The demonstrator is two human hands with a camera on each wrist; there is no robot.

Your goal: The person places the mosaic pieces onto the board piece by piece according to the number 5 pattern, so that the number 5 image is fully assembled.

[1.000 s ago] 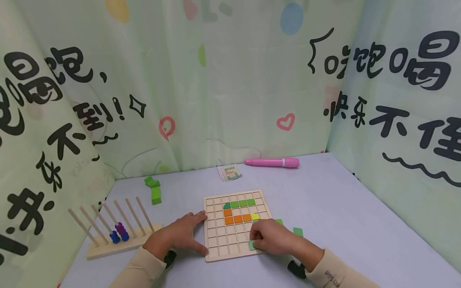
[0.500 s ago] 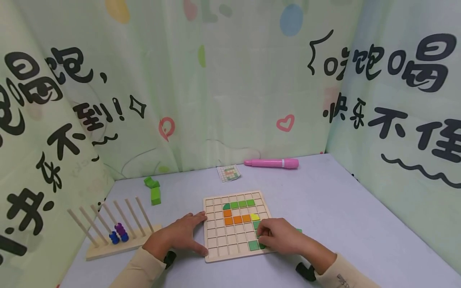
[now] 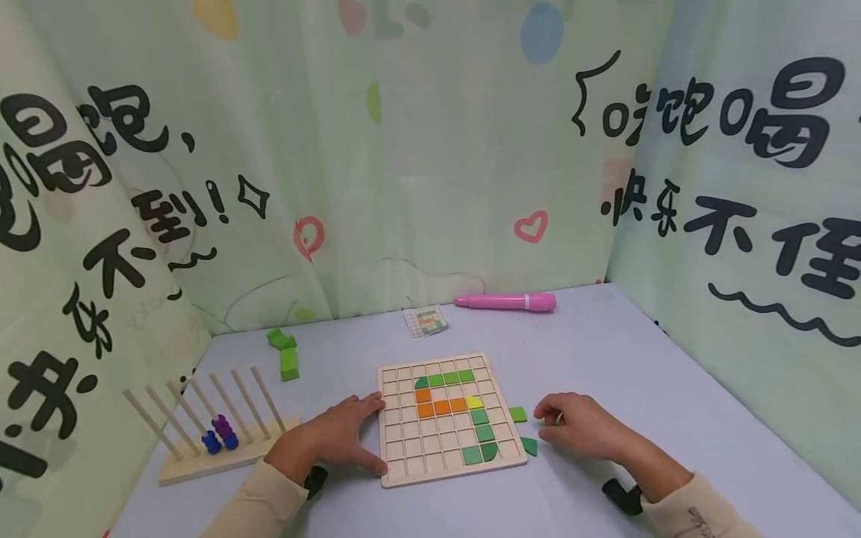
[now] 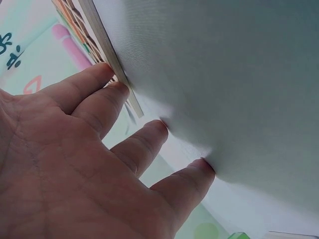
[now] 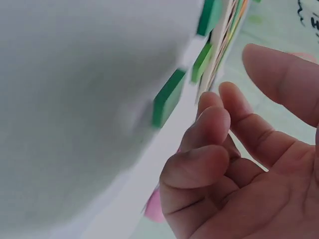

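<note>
A wooden grid board (image 3: 403, 451) lies mid-table, with orange, yellow and green tiles in some squares. My left hand (image 3: 339, 435) rests at its left edge, fingers spread; in the left wrist view two fingertips touch the board's side and others press the table. Off the board's right side, my right hand (image 3: 577, 426) hovers with loosely bent fingers and nothing between them. Between that hand and the board lie a light green tile (image 3: 518, 414) and a dark green tile (image 3: 529, 446). Another green tile (image 5: 169, 98) shows nearest the fingers in the right wrist view.
A wooden peg stand (image 3: 229, 452) with blue and purple beads stands on the left. Several green blocks (image 3: 288, 363) lie behind it. At the back are a small patterned card (image 3: 426, 321) and a pink marker (image 3: 504, 302). Printed curtains (image 3: 430, 172) enclose the table.
My right hand has left the board's lower right squares and moved right. A rounded dark green tile now shows in the bottom row where its fingers were. My left hand has stayed put.
</note>
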